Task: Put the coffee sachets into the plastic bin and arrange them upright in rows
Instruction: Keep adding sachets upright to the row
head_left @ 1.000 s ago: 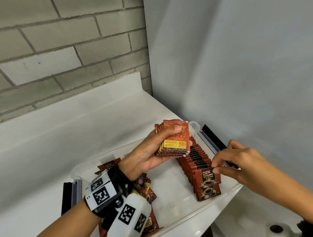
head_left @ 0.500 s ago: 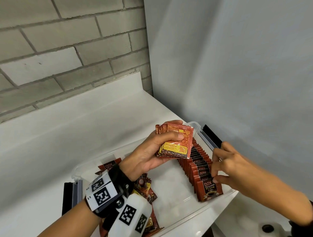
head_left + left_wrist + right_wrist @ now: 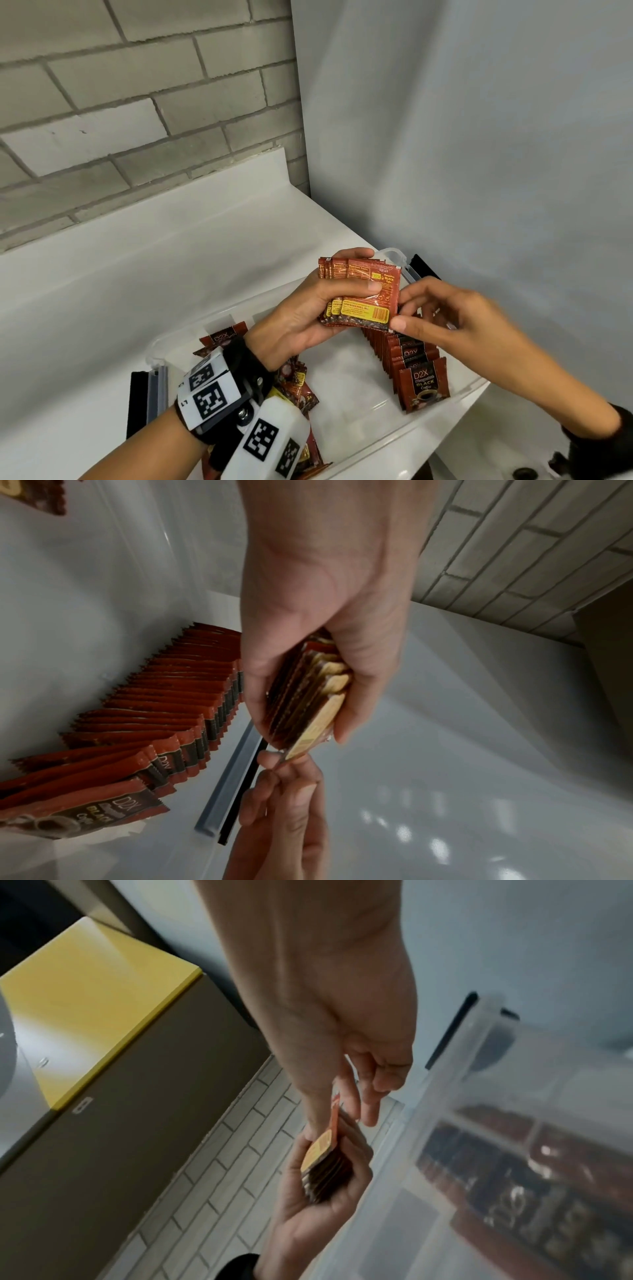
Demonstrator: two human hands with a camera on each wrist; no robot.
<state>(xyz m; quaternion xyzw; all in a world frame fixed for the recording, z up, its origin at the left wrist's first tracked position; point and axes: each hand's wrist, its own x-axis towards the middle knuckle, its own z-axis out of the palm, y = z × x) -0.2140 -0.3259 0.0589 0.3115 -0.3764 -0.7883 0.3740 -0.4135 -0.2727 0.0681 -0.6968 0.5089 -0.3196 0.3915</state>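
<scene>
I hold a fanned stack of sachets (image 3: 356,296) above the bin (image 3: 455,399), backs toward me, yellow labels showing. My left hand (image 3: 301,315) grips the stack, thumb across the front sachet and fingers curled behind it. My right hand (image 3: 442,315) pinches the right edge of the front sachet (image 3: 375,291) between thumb and forefinger; the other fingers hang loosely curled. From the left wrist view the stack (image 3: 304,696) sits edge-on in my palm, and my right fingertips (image 3: 274,758) meet its lower corner.

Below, inside the bin, a row (image 3: 407,363) of sachets stands upright along the right side, each leaning a little on the next, the nearest one facing me with its D2X Black Coffee print. At the left end of the bin a loose pile (image 3: 298,383) of sachets lies flat and jumbled, partly hidden under my left wrist. The middle of the bin floor between row and pile is bare.

The bin rests on a white counter (image 3: 137,274), with a grey-and-black strip (image 3: 147,397) beside its left end and another (image 3: 423,267) past its far right corner. A brick wall (image 3: 137,102) rises behind, a plain grey wall (image 3: 479,137) to the right.
</scene>
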